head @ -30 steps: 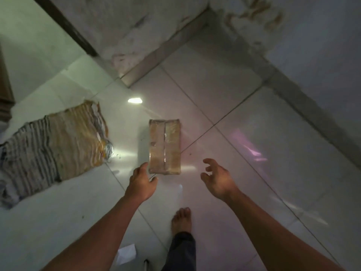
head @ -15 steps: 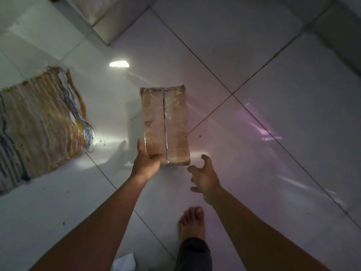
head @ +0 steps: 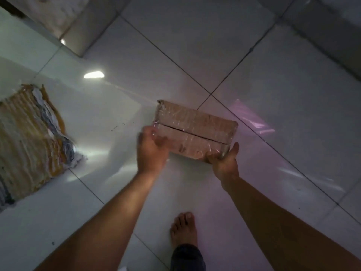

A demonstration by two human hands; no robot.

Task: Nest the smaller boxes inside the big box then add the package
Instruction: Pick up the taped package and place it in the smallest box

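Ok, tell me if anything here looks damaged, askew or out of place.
The woven mat lies skewed to the tile lines, its near edge frayed and ragged. The taped package, gripped at both ends by the left hand and right hand, looks intact. Nothing is spilled.

One head-worn wide-angle view looks steeply down, close over the forearms, onto the white tiled floor [head: 195, 55].
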